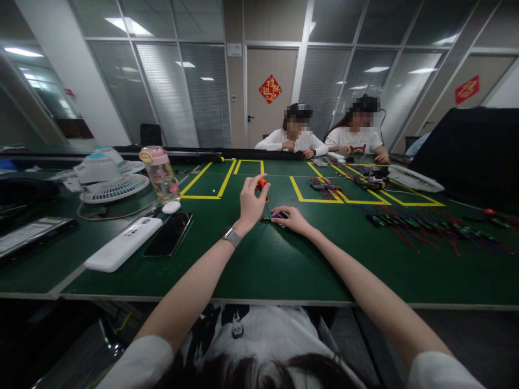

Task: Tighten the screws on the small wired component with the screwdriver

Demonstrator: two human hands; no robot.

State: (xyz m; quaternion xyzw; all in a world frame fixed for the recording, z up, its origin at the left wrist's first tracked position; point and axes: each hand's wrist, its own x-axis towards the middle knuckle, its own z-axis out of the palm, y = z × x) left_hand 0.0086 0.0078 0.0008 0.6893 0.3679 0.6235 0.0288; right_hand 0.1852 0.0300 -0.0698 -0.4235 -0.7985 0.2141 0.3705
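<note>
My left hand (252, 202), with a watch on the wrist, is raised over the green table (259, 265) and its fingers are closed round a small screwdriver with an orange handle (261, 183), held upright with the tip pointing down. My right hand (290, 219) lies on the table just to the right, fingers pressed down on a small dark part with coloured wires (275, 216). The screwdriver's tip meets that part between the two hands.
Left of my hands lie a black phone (169, 234), a white power bank (124, 243), a small white case (171, 207), a pink-capped bottle (160, 174) and a white fan (109, 181). Wired parts (425, 224) are spread at right. Two people sit opposite.
</note>
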